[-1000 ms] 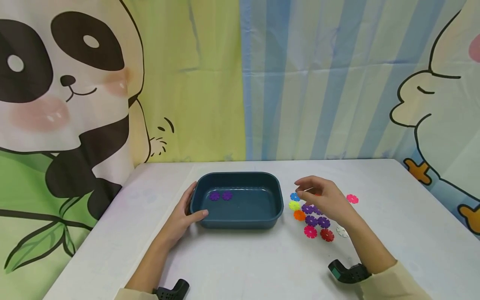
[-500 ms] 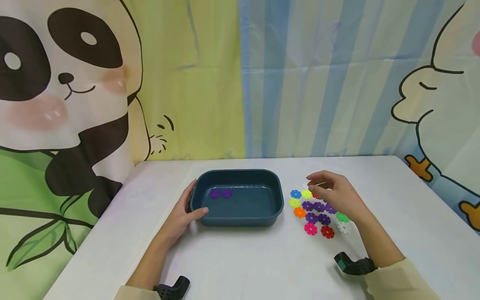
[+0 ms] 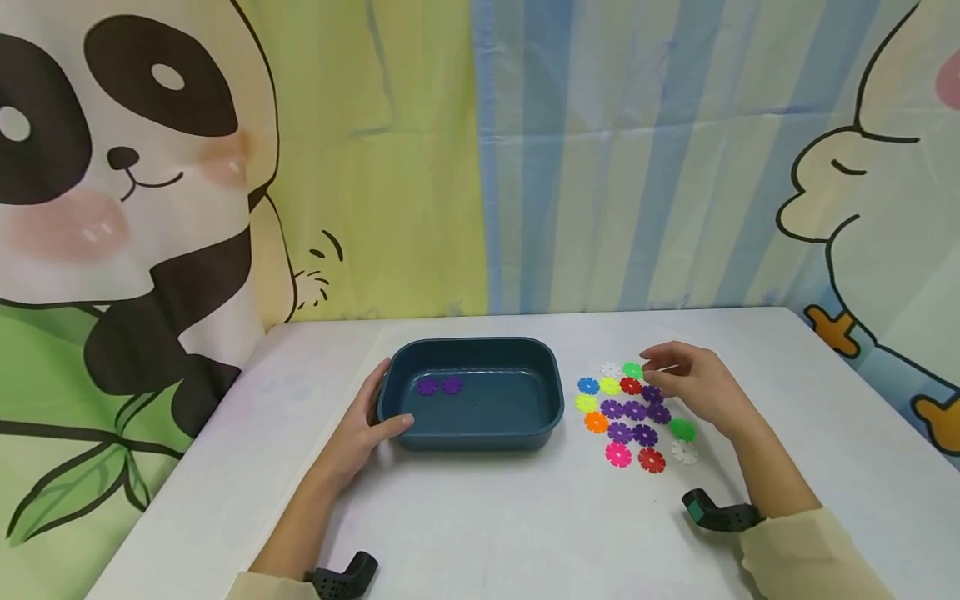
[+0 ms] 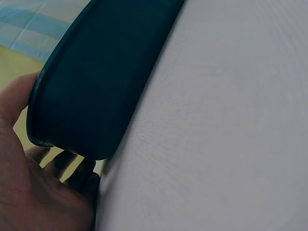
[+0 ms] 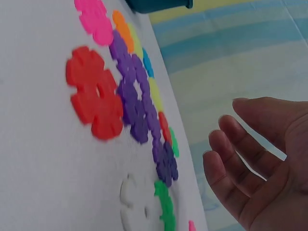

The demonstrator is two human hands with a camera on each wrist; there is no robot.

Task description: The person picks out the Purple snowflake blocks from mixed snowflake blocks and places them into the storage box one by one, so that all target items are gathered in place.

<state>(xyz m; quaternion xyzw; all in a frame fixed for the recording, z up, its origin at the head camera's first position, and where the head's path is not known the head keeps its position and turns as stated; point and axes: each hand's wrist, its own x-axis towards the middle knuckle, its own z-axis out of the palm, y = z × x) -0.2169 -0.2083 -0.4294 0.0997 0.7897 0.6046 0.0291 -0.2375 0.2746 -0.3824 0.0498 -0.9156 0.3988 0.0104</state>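
Observation:
My left hand grips the left end of a dark teal plastic tub, thumb over the front rim and fingers round the outer side. Inside the tub lie two purple flower-shaped plastic discs. My right hand hovers at the right side of a group of similar discs, its fingers loosely bent with nothing between them. Nearest to its fingertips are a dark purple disc and a green disc. In the right wrist view, the fingers hang clear of the purple discs.
The loose discs lie flat on a white-covered table, to the right of the tub. Among them are a blue disc, an orange disc, a pink disc and a red disc. A patterned curtain hangs behind.
My right hand has moved rightward across the discs, uncovering white, yellow, red and green ones. The left hand stays on the tub, and the two purple discs inside lie as before.

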